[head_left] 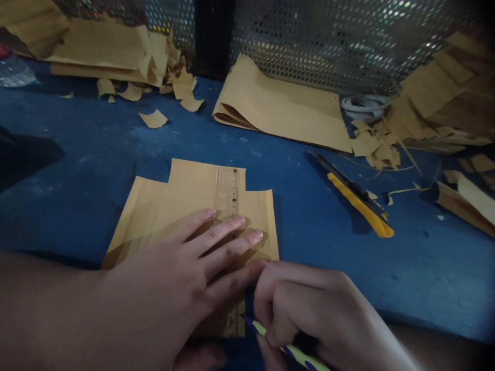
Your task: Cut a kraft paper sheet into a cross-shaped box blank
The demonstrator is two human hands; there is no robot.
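A clear plastic ruler point(227, 190) lies lengthwise on a sheet of brown paper point(152, 203) with notched corners. Across both rests my left hand point(193, 273), fingers spread and flat, pressing on the ruler. The thumb is partly cut off by the bottom edge. My right hand point(313, 304) is closed round a green and purple pencil point(294, 355), its tip at the ruler's lower right edge. The index finger of this hand meets the left little finger near the paper's right side.
To the right lies a yellow and black utility knife point(359, 201). Folded brown paper point(282, 103) and a tape roll point(365, 105) sit at the back against a perforated metal panel point(309, 41). Paper scraps point(153, 119) are scattered on the blue table point(96, 134).
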